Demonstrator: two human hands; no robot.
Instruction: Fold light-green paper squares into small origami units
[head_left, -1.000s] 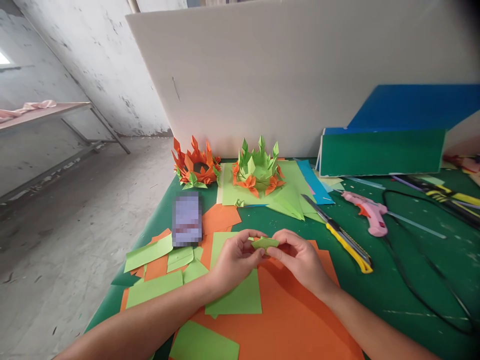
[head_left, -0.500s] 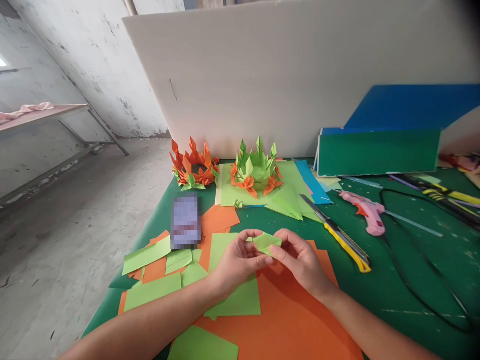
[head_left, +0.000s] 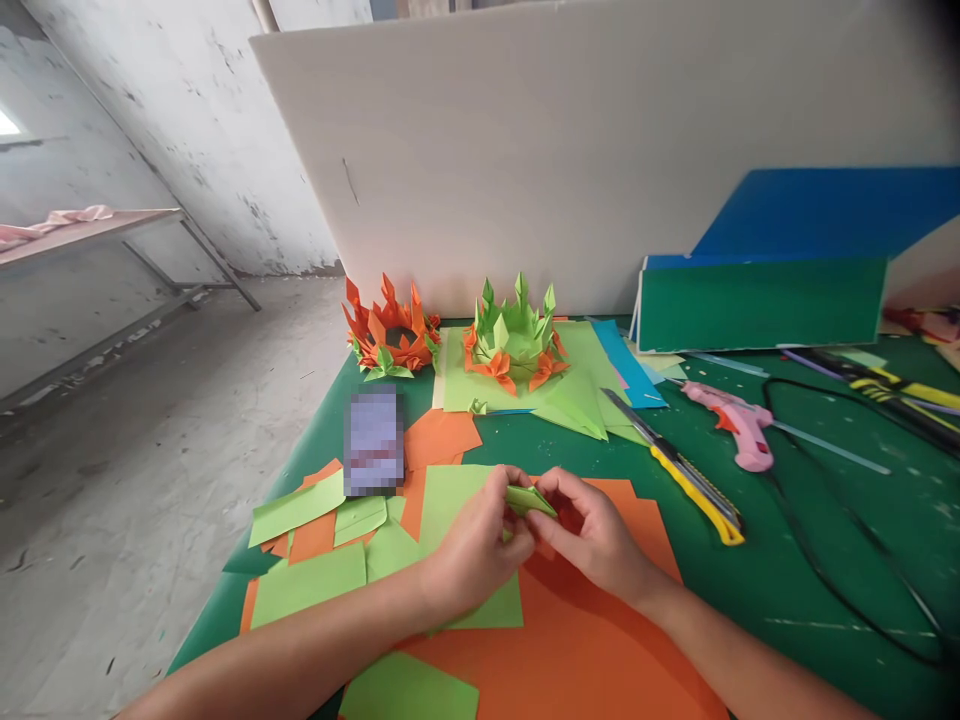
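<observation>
A small folded piece of green paper [head_left: 531,499] is held in the air between my two hands. My left hand [head_left: 480,540] grips its left end, fingers curled around it. At its right end, my right hand [head_left: 589,530] pinches it between thumb and fingers. The piece is tilted, so its layered edge shows. Beneath my hands lie a large orange sheet [head_left: 600,640] and a green sheet [head_left: 450,490]. Farther back stand an orange paper crown [head_left: 386,335] and a green paper crown with orange flowers [head_left: 517,345].
A yellow utility knife [head_left: 686,480] and a pink glue gun [head_left: 739,425] with its black cable lie on the right. At the left are a blurred-out rectangular object [head_left: 373,440] and several paper scraps [head_left: 307,585]. A white board [head_left: 525,150] stands behind.
The folded green paper has been tilted, from showing its flat face to showing its edge. Both hands have lowered slightly, and their fingers have closed in more around it.
</observation>
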